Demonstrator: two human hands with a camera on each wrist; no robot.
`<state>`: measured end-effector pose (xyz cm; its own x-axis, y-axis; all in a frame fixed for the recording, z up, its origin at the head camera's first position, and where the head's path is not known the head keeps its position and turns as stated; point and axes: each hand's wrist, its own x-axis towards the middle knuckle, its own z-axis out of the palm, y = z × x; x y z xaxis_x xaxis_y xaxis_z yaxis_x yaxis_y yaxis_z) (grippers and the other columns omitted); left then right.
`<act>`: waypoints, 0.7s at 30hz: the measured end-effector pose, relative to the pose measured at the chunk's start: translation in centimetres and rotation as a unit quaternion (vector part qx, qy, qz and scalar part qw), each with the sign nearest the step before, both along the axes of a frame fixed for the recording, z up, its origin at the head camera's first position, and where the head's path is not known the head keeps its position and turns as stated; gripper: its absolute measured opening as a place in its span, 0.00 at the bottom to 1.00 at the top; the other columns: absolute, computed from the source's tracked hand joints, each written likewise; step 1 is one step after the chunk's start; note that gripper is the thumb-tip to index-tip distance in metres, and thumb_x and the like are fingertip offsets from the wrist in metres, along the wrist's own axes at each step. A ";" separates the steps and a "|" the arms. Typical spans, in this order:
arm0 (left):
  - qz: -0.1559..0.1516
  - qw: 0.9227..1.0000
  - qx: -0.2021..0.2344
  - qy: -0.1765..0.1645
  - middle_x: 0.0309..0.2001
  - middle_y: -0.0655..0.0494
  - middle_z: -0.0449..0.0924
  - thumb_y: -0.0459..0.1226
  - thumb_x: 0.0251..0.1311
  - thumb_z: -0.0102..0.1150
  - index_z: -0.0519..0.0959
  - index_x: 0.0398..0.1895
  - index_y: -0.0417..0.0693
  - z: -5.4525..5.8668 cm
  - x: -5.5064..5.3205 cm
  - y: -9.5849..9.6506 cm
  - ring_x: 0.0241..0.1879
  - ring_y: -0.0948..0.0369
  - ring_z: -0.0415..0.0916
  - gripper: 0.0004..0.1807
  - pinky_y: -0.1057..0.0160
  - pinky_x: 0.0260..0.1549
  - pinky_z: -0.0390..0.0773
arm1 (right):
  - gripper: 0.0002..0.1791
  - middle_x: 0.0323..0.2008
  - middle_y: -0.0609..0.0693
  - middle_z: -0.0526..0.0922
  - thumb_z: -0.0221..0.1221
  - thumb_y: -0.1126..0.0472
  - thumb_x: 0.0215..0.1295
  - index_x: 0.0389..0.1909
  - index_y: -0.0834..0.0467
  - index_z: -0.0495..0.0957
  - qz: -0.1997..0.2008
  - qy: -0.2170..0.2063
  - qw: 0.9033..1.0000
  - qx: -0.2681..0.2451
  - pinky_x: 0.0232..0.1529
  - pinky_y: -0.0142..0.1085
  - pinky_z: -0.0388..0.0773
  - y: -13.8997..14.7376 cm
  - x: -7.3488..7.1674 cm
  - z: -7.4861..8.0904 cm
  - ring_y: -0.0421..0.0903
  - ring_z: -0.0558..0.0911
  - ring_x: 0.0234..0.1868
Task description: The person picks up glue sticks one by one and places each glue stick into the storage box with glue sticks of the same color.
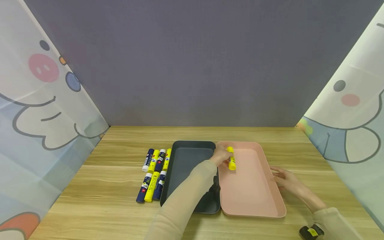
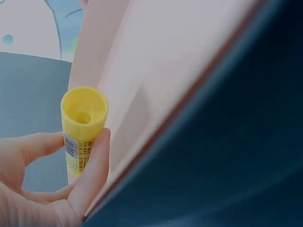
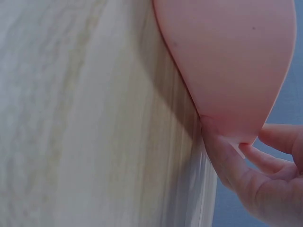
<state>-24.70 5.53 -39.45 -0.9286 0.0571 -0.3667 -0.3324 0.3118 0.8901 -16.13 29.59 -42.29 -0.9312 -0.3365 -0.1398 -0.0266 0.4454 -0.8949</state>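
Note:
My left hand (image 1: 221, 155) pinches a yellow glue stick (image 1: 231, 158) between thumb and fingers, over the upper left of the pink tray (image 1: 252, 212). In the left wrist view the glue stick (image 2: 85, 116) shows a round, hollow yellow end and a printed label with a barcode. My right hand (image 1: 286, 180) is at the tray's right side with its fingers extended. In the right wrist view, its fingertips touch the outer wall of the pink tray (image 3: 232, 61), near the rim.
A dark grey tray (image 1: 192, 163) stands against the pink tray's left side, partly covered by my left sleeve. Left of it, several yellow and navy glue sticks (image 1: 152, 186) lie in two rows on the wooden table (image 1: 114, 186). A grey panel (image 1: 204, 66) rises behind.

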 end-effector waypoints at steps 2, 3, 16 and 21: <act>0.000 1.000 -0.016 0.002 0.32 0.42 0.71 0.26 0.48 0.59 0.61 0.54 0.34 -0.2 -0.1 0.1 0.25 0.48 0.77 0.28 0.55 0.24 0.79 | 0.31 0.53 0.79 0.61 0.47 0.62 0.65 0.61 0.77 0.47 0.000 0.000 1.000 -0.001 0.36 0.42 0.78 0.0 0.0 0.0 0.64 0.74 0.46; 0.000 1.000 -0.023 0.004 0.33 0.42 0.72 0.26 0.48 0.59 0.62 0.54 0.34 -0.2 -0.1 0.1 0.25 0.48 0.77 0.28 0.55 0.23 0.79 | 0.32 0.53 0.79 0.61 0.47 0.62 0.65 0.61 0.77 0.47 0.000 0.001 1.000 -0.002 0.36 0.42 0.78 0.0 0.0 0.0 0.64 0.74 0.46; -0.039 0.992 -0.122 0.003 0.23 0.45 0.72 0.25 0.50 0.55 0.71 0.39 0.30 -0.6 -0.6 0.4 0.20 0.51 0.77 0.11 0.61 0.17 0.78 | 0.32 0.52 0.79 0.61 0.47 0.62 0.66 0.61 0.77 0.46 0.001 -0.002 1.000 -0.006 0.36 0.42 0.78 -0.1 0.1 0.0 0.63 0.75 0.46; -0.025 0.996 -0.085 -0.003 0.23 0.45 0.74 0.23 0.50 0.52 0.70 0.44 0.29 -0.6 -0.9 0.3 0.24 0.50 0.79 0.15 0.60 0.20 0.79 | 0.31 0.52 0.79 0.62 0.47 0.62 0.65 0.61 0.76 0.47 -0.006 -0.004 1.000 -0.004 0.36 0.42 0.78 -0.1 0.0 -0.1 0.62 0.75 0.45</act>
